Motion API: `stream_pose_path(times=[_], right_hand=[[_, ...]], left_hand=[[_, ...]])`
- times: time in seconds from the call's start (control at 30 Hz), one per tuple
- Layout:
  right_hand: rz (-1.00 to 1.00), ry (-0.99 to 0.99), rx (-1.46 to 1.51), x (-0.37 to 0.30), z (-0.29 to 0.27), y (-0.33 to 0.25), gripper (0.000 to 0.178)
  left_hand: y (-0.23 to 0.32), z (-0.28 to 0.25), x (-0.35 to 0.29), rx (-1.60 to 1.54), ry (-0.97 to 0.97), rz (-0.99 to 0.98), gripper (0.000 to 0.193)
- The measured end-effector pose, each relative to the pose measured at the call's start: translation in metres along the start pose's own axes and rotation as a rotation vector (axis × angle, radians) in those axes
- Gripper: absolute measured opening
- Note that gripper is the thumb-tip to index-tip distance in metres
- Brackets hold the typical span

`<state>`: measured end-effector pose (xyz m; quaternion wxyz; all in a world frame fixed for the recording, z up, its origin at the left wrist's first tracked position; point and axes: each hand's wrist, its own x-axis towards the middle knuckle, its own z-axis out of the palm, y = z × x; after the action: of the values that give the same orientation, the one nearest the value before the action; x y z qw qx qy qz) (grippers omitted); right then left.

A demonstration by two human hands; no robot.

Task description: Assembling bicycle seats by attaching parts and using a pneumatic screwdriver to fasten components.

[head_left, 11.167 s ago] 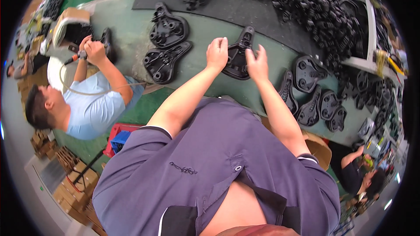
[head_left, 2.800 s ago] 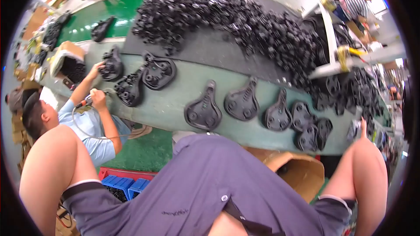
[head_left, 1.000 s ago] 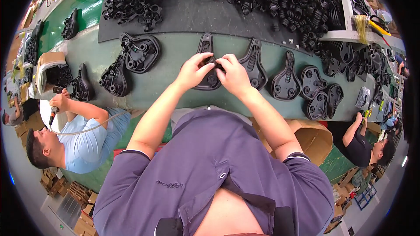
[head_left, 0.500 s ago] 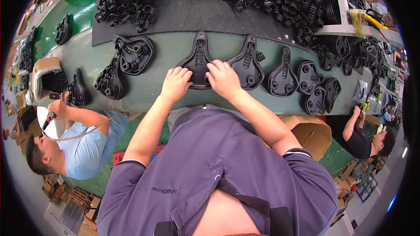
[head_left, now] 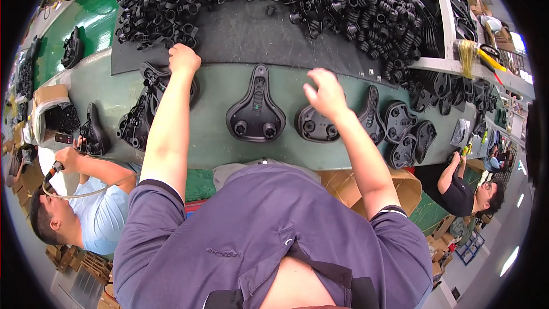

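Note:
A black bicycle saddle (head_left: 255, 115) lies underside up on the green table in front of me, narrow nose pointing away. Two round dark pieces sit at its wide end. My left hand (head_left: 184, 59) is at the near edge of a heap of black clamp-like parts (head_left: 166, 14), fingers curled closed; whatever they pinch is hidden. Over a second upturned saddle (head_left: 315, 129), just right of the first, my right hand (head_left: 327, 94) hovers with thumb and fingers apart, holding nothing. That hand and forearm cover part of this saddle.
Black coil springs (head_left: 374, 23) are heaped at the far right of the dark mat (head_left: 240, 37). More saddles lie left and right, including one (head_left: 372, 117) beside my right forearm. A co-worker (head_left: 97, 206) holds a corded tool at left; another person (head_left: 463, 191) works at right.
Both hands have left the middle saddle. The left went far and left to the clamp heap, the right moved rightward over the neighbouring saddle. The view has shifted slightly.

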<state>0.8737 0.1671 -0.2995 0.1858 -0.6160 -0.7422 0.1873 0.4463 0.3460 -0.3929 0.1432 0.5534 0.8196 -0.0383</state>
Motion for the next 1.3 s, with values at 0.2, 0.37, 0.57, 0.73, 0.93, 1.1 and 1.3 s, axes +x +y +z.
stream_pose_path(times=[0.2, 0.37, 0.57, 0.73, 0.93, 1.1, 1.3], right_hand=[[0.095, 0.296, -0.144, 0.135, 0.004, 0.029, 0.059], [0.149, -0.073, -0.335, 0.198, 0.025, 0.007, 0.031], [0.240, 0.148, 0.128, 0.152, -0.009, -0.005, 0.023], [0.537, 0.134, 1.278, 0.010, -0.047, -0.016, 0.006], [0.795, 0.188, 1.305, -0.142, -0.019, 0.016, 0.003], [0.402, 0.088, 0.109, -0.163, -0.004, 0.028, 0.032], [0.199, -0.048, -0.131, -0.132, 0.010, -0.014, 0.076]], left_hand=[[0.050, 0.017, -0.048, -0.120, 0.172, 0.488, 0.040], [0.055, 0.009, -0.090, -0.267, 0.258, 0.559, 0.028], [0.007, -0.024, -0.135, -0.285, 0.445, 0.810, 0.015], [-0.056, 0.009, -0.193, -0.205, 0.133, 0.665, 0.022], [-0.071, 0.035, -0.244, -0.301, -0.071, 0.389, 0.033], [-0.059, 0.054, -0.233, -0.456, -0.030, 0.154, 0.047], [-0.077, 0.056, -0.228, -0.413, 0.053, 0.297, 0.055]])
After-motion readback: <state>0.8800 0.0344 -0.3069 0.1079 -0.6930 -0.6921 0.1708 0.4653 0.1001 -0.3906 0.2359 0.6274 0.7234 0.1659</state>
